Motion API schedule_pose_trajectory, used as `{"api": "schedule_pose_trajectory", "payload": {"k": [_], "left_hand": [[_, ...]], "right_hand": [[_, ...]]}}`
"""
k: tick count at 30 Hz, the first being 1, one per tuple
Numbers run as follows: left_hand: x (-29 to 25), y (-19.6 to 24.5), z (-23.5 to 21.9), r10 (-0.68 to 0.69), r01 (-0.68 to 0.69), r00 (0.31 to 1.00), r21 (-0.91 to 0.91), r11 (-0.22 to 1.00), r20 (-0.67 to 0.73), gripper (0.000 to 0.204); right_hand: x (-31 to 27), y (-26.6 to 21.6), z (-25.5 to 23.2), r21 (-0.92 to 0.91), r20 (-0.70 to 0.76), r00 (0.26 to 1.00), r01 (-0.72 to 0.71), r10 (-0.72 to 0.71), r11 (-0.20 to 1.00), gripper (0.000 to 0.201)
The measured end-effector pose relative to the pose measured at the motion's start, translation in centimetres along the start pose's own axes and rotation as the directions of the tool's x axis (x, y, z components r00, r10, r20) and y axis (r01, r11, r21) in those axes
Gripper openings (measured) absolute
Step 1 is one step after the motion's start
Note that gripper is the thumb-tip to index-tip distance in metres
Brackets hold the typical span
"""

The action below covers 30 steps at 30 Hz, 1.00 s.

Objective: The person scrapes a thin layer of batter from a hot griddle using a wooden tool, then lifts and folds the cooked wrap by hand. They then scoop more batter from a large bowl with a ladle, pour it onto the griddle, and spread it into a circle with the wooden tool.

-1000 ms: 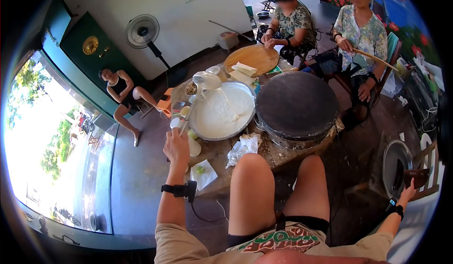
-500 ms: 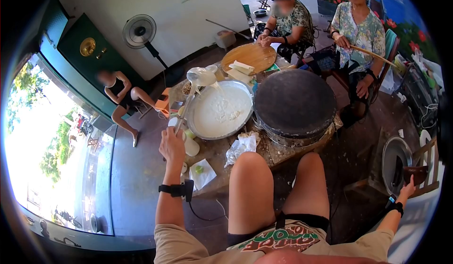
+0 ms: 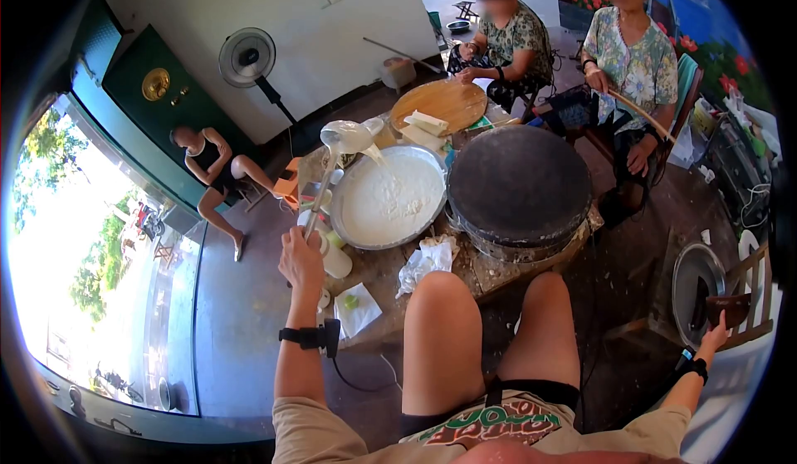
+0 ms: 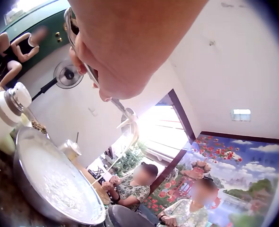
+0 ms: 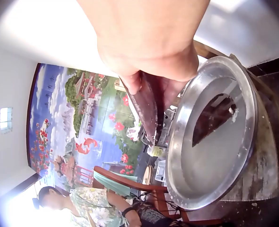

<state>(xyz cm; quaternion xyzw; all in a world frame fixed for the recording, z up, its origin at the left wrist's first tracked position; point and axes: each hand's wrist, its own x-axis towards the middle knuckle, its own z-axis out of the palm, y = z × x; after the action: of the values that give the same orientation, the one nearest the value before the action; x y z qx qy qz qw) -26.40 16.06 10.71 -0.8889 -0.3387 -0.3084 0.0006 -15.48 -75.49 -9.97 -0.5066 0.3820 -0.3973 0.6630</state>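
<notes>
My left hand (image 3: 300, 261) grips the long handle of a metal ladle (image 3: 349, 136), raised and tipped over the far left side of a wide metal basin. Pale batter (image 3: 386, 186) fills the basin, and more of it streams down from the ladle, leaving ripples and lumps on the surface. Far to the right, my right hand (image 3: 714, 339) pinches a flat, dark brown scraper-like piece (image 5: 151, 106). It is held over the edge of a second metal basin (image 5: 177, 175), which contains clear liquid and shows a dark wedge shape inside.
A round black griddle (image 3: 519, 183) stands right of the batter. Behind are a round wooden board (image 3: 465, 107) and white rolled pieces (image 3: 425, 124). Crumpled white cloth (image 3: 425, 263) and a white bottle (image 3: 336, 260) lie near my knees. Three people sit around.
The ladle has risen slightly and tipped, and its batter stream has thickened since the first frame. The right hand holds nearly still. The person at right has lowered their stick.
</notes>
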Motion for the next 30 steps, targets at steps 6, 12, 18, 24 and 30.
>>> {"api": "schedule_pose_trajectory", "payload": {"k": [6,12,18,24,30], "left_hand": [[0.2,-0.9,0.7,0.016,-0.015,1.0,0.053,0.998,-0.011,0.026],[-0.3,-1.5,1.4,0.009,-0.02,0.994,0.103,0.995,0.113,0.027],[-0.5,-1.1,1.3,0.022,-0.065,0.977,0.2,0.978,0.213,0.028],[0.5,-1.1,1.4,0.05,-0.121,0.971,0.304,0.945,0.232,0.031],[0.6,-1.5,1.9,0.113,-0.159,0.982,0.343,0.926,0.149,0.034]], "right_hand": [[0.1,-0.5,-0.2,0.016,0.019,0.999,0.033,-0.034,0.999,0.059],[-0.4,-0.8,-0.1,0.006,-0.018,1.0,0.015,-0.015,1.0,0.059],[0.6,0.3,-0.2,0.04,-0.015,1.0,-0.003,0.004,0.999,0.057],[1.8,1.9,-0.1,0.036,0.056,0.998,-0.023,0.021,0.999,0.054],[1.2,2.5,0.1,-0.046,-0.022,1.0,0.014,-0.016,0.999,0.054]]}}
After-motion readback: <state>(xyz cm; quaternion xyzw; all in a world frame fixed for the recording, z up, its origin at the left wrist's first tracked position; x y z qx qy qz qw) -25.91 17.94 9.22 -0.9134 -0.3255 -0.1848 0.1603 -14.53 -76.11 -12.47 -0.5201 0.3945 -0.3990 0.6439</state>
